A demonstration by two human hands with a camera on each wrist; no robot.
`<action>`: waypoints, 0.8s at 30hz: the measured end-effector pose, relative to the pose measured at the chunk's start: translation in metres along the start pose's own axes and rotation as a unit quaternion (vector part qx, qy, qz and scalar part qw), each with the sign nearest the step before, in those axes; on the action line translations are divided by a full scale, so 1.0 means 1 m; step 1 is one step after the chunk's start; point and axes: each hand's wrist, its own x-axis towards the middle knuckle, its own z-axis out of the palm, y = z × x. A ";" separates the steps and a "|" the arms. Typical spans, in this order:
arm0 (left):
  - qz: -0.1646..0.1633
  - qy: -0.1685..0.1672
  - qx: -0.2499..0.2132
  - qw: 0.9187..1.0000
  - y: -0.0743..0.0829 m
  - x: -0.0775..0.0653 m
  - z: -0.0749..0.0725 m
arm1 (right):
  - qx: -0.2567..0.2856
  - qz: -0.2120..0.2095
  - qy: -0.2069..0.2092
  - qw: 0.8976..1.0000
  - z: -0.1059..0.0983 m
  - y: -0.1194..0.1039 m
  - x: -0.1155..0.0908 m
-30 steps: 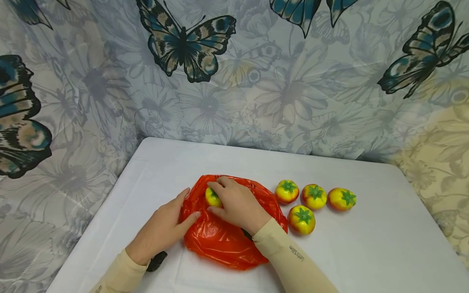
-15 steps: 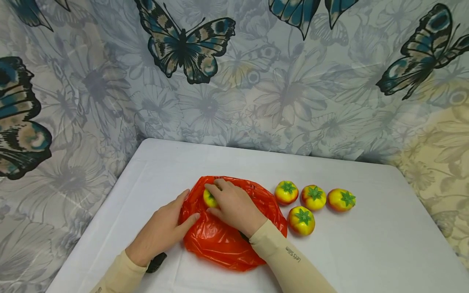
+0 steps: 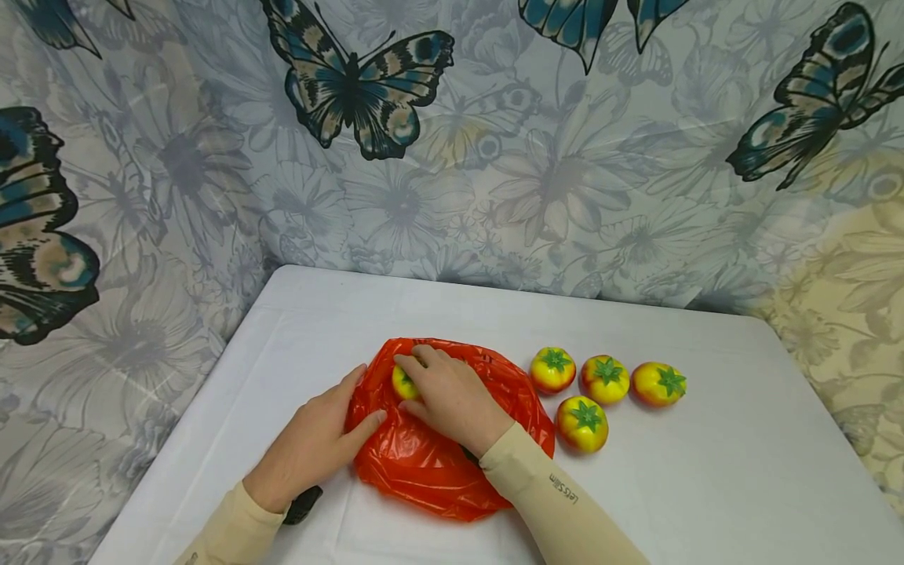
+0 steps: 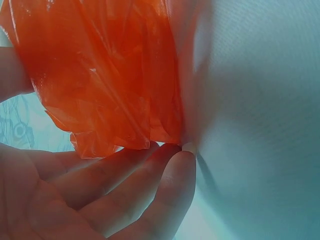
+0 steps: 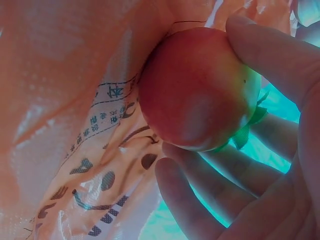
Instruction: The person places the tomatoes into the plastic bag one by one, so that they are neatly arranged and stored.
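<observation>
A crinkled red plastic bag (image 3: 438, 463) lies on the white table (image 3: 720, 471), with printed writing showing in the right wrist view. My right hand (image 3: 452, 392) is over the bag's opening and holds a yellow-red tomato with green leaves (image 5: 200, 90) between thumb and fingers. The tomato is against the bag's plastic. At the bag's left end is my left hand (image 3: 311, 439), thumb and fingers spread either side of it. In the left wrist view its nearly straight fingers (image 4: 172, 185) touch the bag's lower edge. What lies deeper in the bag is hidden.
Several more tomatoes sit right of the bag: one at the back (image 3: 553, 370), one in the middle (image 3: 605, 380), one farthest right (image 3: 658, 384) and one in front (image 3: 582, 424). A black object (image 3: 304, 506) shows beside the left wrist. Butterfly-patterned cloth (image 3: 452, 196) hangs behind the table.
Compared with a second ago, my right hand has shifted slightly left with the tomato inside the bag's opening. The left hand and the loose tomatoes stay put.
</observation>
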 end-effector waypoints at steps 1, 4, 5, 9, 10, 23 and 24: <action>0.000 0.000 0.001 1.000 0.000 0.000 0.000 | 0.000 0.001 -0.001 1.000 0.000 0.000 0.000; -0.001 -0.001 0.001 1.000 0.000 0.000 0.001 | -0.001 0.002 -0.003 1.000 0.001 0.000 0.000; -0.002 -0.001 0.001 1.000 0.000 0.000 0.001 | -0.002 0.002 -0.004 1.000 0.001 0.000 0.000; -0.003 0.000 0.003 1.000 0.000 0.000 0.001 | -0.004 0.001 -0.003 1.000 0.001 0.000 0.000; -0.003 0.001 0.003 1.000 0.000 0.000 0.001 | -0.005 0.001 -0.003 1.000 0.001 0.000 0.000; -0.010 -0.005 -0.004 1.000 0.003 0.000 0.001 | -0.003 0.011 -0.009 1.000 0.001 0.000 -0.001; -0.011 -0.005 -0.004 1.000 0.003 0.000 0.001 | -0.003 0.012 -0.009 1.000 0.001 0.000 -0.001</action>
